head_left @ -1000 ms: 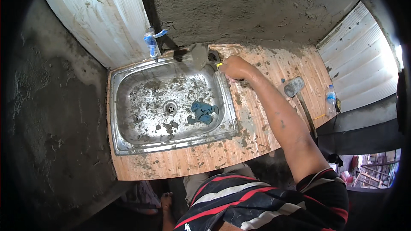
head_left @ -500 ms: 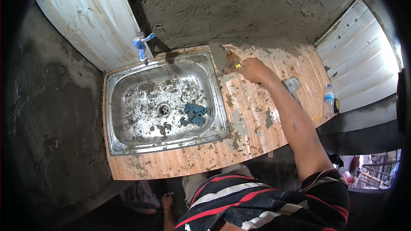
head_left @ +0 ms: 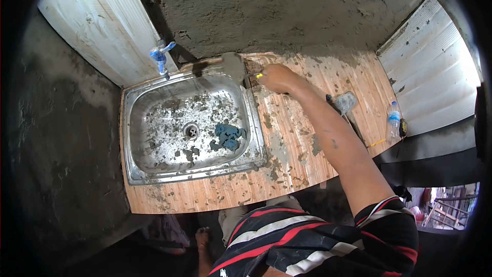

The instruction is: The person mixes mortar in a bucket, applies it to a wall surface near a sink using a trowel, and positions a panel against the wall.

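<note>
My right hand is closed around the handle of a trowel, whose yellow end shows beside the fingers. The trowel's grey, mortar-coloured blade lies flat at the far right corner of the steel sink, close to the plastered wall. Mortar crumbs are scattered over the basin, and a crumpled blue cloth lies right of the drain. What looks like my left hand hangs low in the dim area below the counter; its fingers are too small and dark to read.
The wood-patterned countertop is spotted with mortar. A blue-and-white tap stands behind the sink. Right of my forearm lie a mortar-covered tool, a water bottle and a tape measure. Rough plastered wall closes the back.
My right hand and the trowel have moved left, bringing the blade over the sink's far right corner. The view has shifted slightly, and more of the tool beside my forearm shows.
</note>
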A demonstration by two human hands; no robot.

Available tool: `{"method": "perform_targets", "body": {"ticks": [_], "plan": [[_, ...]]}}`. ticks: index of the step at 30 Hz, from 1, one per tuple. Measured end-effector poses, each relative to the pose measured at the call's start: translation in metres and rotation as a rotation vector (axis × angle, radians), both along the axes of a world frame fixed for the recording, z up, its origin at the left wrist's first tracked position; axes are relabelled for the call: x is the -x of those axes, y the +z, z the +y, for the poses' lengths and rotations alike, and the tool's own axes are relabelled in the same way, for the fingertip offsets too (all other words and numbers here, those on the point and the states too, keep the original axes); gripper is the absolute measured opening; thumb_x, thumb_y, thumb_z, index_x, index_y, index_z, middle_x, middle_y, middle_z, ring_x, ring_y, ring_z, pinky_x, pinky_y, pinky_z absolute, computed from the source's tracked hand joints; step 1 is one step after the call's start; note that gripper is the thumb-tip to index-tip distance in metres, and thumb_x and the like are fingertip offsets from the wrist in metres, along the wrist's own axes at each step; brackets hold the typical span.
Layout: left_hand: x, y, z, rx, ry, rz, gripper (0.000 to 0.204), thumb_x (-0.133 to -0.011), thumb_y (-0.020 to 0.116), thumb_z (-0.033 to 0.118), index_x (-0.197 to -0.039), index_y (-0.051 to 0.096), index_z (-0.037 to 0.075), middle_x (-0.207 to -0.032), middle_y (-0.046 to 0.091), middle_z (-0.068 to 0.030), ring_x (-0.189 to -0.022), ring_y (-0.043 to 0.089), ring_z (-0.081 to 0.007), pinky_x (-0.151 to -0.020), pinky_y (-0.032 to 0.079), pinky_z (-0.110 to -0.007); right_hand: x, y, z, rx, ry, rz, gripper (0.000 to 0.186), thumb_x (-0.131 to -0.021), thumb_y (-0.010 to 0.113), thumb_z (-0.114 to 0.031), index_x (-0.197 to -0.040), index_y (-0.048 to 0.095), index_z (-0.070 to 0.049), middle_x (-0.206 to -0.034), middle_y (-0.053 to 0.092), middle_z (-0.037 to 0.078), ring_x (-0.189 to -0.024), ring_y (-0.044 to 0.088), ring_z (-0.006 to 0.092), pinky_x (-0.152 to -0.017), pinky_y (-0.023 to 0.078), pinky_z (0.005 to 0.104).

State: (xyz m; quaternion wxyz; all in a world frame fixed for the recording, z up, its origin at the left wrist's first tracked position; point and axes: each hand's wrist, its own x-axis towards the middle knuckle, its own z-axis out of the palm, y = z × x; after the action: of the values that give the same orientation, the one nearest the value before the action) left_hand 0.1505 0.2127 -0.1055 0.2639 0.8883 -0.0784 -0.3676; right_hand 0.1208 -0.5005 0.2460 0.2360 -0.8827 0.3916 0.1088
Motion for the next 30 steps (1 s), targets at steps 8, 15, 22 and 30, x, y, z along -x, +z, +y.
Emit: {"method": "perform_targets", "body": {"ticks": [8,15,22,30], "plan": [[0.003,-0.03,0.045,-0.105,-0.745,-0.252,0.031,-0.1,0.047,0.029,-0.088,0.07,0.012,-0.09,0.071,-0.0174,-0.088,0.07,-0.0386,-0.073,0.056,-0.048,0.048,0.018,-0.012,0.09,-0.037,0.021,0.042,-0.091,0.052,-0.022,-0.114,0.068,0.01,-0.116,0.067,0.033,-0.109,0.067,0.0437,-0.095,0.052,0.0491],[-0.016,-0.037,0.029,-0.126,-0.834,-0.357,0.027,-0.101,0.048,0.03,-0.09,0.067,0.013,-0.087,0.07,-0.0143,-0.085,0.07,-0.0343,-0.07,0.056,-0.046,0.091,-0.002,-0.036,0.152,-0.109,0.02,0.046,-0.092,0.054,-0.03,-0.109,0.069,0.01,-0.11,0.069,0.031,-0.105,0.066,0.0444,-0.095,0.05,0.0499],[-0.027,-0.041,-0.004,-0.035,-0.703,-0.319,0.019,-0.1,0.053,0.025,-0.096,0.068,0.015,-0.087,0.07,-0.0074,-0.088,0.07,-0.0264,-0.073,0.057,-0.04,0.144,0.002,-0.057,0.17,-0.208,0.064,0.043,-0.092,0.055,-0.031,-0.104,0.07,0.007,-0.108,0.069,0.03,-0.102,0.066,0.0435,-0.094,0.05,0.0499],[-0.003,-0.014,-0.03,0.087,-0.188,0.004,0.033,-0.093,0.066,0.035,-0.086,0.068,0.002,-0.08,0.07,-0.0174,-0.08,0.069,-0.0379,-0.069,0.052,-0.046,0.216,-0.016,-0.079,0.294,-0.34,0.029,0.039,-0.093,0.054,-0.03,-0.103,0.072,0.003,-0.106,0.069,0.028,-0.099,0.067,0.0418,-0.089,0.053,0.0494]]}}
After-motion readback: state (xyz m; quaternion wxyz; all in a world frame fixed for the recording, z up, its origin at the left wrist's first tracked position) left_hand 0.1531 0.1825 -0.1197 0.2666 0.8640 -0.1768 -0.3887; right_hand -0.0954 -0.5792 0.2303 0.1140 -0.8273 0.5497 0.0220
